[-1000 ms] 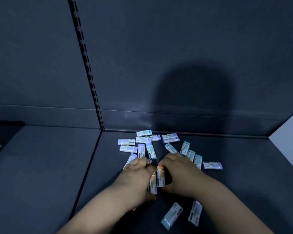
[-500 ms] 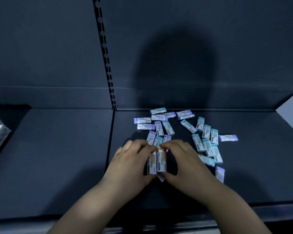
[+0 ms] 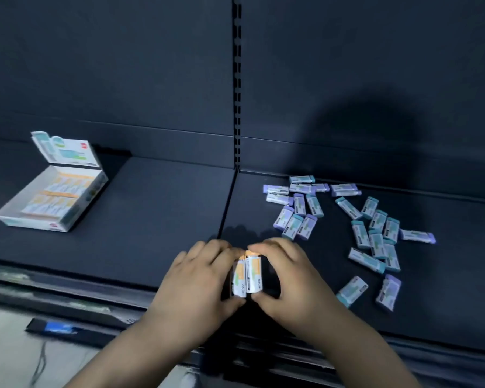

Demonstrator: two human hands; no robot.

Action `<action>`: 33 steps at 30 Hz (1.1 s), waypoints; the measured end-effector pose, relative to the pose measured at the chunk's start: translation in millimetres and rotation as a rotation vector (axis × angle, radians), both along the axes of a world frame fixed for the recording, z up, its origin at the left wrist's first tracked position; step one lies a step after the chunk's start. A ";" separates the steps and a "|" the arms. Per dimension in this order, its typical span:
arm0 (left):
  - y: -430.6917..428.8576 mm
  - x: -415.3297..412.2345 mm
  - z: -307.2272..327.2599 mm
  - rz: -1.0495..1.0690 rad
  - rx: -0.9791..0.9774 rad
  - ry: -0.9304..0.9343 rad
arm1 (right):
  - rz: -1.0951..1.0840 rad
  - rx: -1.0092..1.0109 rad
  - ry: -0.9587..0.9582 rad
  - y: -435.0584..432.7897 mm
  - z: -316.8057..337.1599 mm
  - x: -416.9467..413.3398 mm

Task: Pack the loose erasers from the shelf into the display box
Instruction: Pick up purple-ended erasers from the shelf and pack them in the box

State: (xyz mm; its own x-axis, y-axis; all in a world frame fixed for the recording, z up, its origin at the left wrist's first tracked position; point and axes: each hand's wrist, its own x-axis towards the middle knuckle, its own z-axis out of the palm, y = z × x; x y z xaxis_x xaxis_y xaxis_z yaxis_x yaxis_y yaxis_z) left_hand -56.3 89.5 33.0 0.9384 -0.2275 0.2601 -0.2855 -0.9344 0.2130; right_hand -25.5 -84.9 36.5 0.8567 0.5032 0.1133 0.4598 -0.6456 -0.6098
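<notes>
Small stack of sleeved erasers (image 3: 247,276) is held upright on the front of the shelf (image 3: 157,228), pressed between both hands. Left hand (image 3: 199,278) cups the left face, right hand (image 3: 286,278) the right; fingers curl over top, thumbs under. They look light and stiff, but the card sleeves are likely slick, so squeeze the broad faces evenly or the middle ones may slip out. Loose erasers (image 3: 375,233) lie scattered to the right. Open display box (image 3: 53,203) sits well apart, far left.
</notes>
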 end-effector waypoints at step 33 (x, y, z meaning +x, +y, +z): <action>349.4 52.4 9.6 0.318 0.069 0.054 | 0.027 -0.050 -0.037 334.5 15.8 66.4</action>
